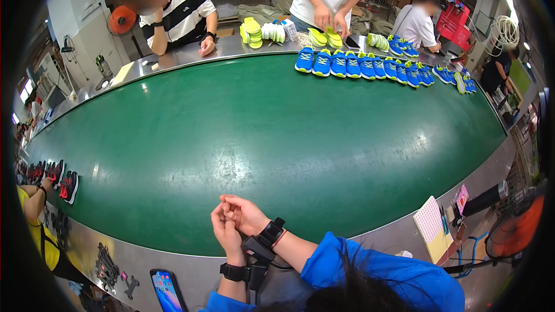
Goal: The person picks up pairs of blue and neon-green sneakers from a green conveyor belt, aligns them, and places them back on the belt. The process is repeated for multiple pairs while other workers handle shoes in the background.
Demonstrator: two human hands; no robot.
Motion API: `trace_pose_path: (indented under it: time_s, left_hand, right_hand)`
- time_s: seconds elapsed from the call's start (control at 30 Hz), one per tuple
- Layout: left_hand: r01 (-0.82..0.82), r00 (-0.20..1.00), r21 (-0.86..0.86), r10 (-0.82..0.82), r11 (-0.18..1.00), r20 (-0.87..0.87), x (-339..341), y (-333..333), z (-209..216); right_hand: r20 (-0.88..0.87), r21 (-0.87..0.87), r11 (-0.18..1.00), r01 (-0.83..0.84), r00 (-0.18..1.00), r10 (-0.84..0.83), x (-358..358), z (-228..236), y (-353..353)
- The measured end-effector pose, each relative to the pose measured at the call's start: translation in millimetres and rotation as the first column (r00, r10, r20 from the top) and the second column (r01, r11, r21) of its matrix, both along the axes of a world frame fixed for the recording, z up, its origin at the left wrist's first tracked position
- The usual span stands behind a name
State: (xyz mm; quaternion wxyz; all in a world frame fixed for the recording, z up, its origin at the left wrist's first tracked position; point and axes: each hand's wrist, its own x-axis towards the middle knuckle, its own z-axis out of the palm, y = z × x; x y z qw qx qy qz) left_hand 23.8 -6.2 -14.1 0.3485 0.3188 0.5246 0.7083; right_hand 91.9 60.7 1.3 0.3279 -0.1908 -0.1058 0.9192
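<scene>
My left hand (224, 226) and my right hand (247, 215) rest together over the near edge of the green conveyor belt (231, 133). Their curled fingers meet and overlap, and no object shows between them. Black straps with small dark devices sit on both wrists; a red band (279, 238) also rings the right one. On the steel edge left of my forearms stands a phone (167, 292) with its screen lit. Blue sports shoes (354, 65) with lime soles line the belt's far side, well away from my hands.
Black and red shoes (69, 186) lie at the belt's left end, near a person in yellow. Across the belt, a person in white handles lime insoles (325, 37); two others sit there. A notepad (432, 226) and an orange fan (516, 228) are at the right.
</scene>
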Motion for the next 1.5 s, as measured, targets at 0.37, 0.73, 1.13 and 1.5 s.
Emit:
trace_pose_path:
  time_s: [0.37, 0.73, 1.13, 1.5]
  left_hand:
    - [0.003, 1.000, -0.007, -0.003, 1.000, 0.011, 2.4, -1.5, 6.0]
    - [-0.007, 0.999, -0.038, 0.006, 0.999, -0.040, 6.0, -2.4, 12.7]
    - [0.001, 1.000, -0.023, -0.001, 1.000, -0.012, 3.6, -1.6, 6.1]
    - [-0.006, 1.000, -0.044, 0.006, 0.999, -0.004, 5.9, -2.0, 12.4]
  right_hand:
    - [0.010, -0.015, 1.000, 0.004, 1.000, -0.004, -0.1, 2.1, -0.6]
    - [-0.013, 0.010, 1.000, 0.012, 1.000, -0.012, 2.3, -0.1, 1.6]
    - [0.011, 0.012, 1.000, 0.009, 1.000, -0.009, 1.9, -1.8, 1.2]
    - [0.023, 0.003, 1.000, 0.016, 1.000, -0.017, 2.0, 0.8, 0.7]
